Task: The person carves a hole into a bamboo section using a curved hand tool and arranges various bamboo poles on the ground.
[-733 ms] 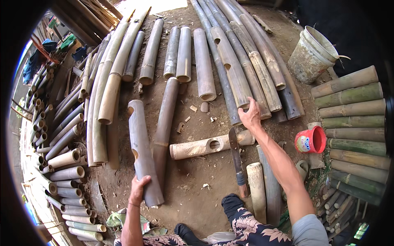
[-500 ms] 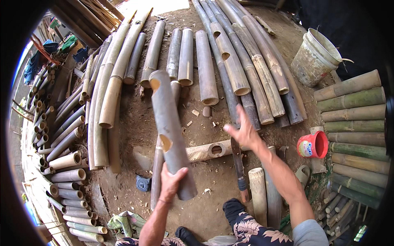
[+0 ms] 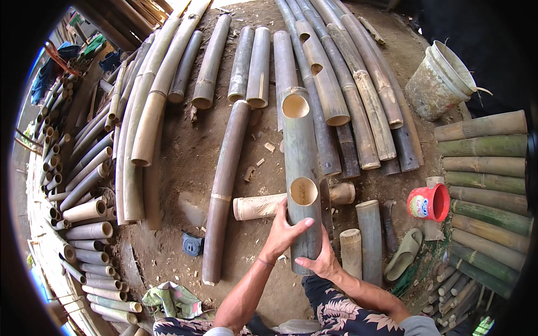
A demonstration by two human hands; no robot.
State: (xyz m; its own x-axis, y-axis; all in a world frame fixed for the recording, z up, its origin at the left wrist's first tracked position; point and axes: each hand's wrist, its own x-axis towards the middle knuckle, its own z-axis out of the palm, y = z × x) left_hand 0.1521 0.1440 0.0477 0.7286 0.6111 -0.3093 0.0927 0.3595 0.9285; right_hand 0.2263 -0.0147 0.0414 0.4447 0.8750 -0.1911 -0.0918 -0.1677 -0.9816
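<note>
Both my hands hold one grey-green bamboo tube upright-looking in front of me, its lower end near my knees. Two round holes cut in its wall face up, one near the far end and one about midway. My left hand is wrapped round its left side below the nearer hole. My right hand grips the right side close to the lower end. Behind the tube, a pale bamboo piece lies crosswise on the ground, its middle hidden. A long brown bamboo pole lies to the left.
Bamboo poles and cut tubes lie ahead, one holed tube among them. Stacks of bamboo flank both sides. At right are a dirty bucket, a red tub and a sandal. A blue tape measure lies left.
The holed tube has swung right and turned so its holes face up. My right hand, free and spread before, has come down onto its lower end. My left hand has moved right with it.
</note>
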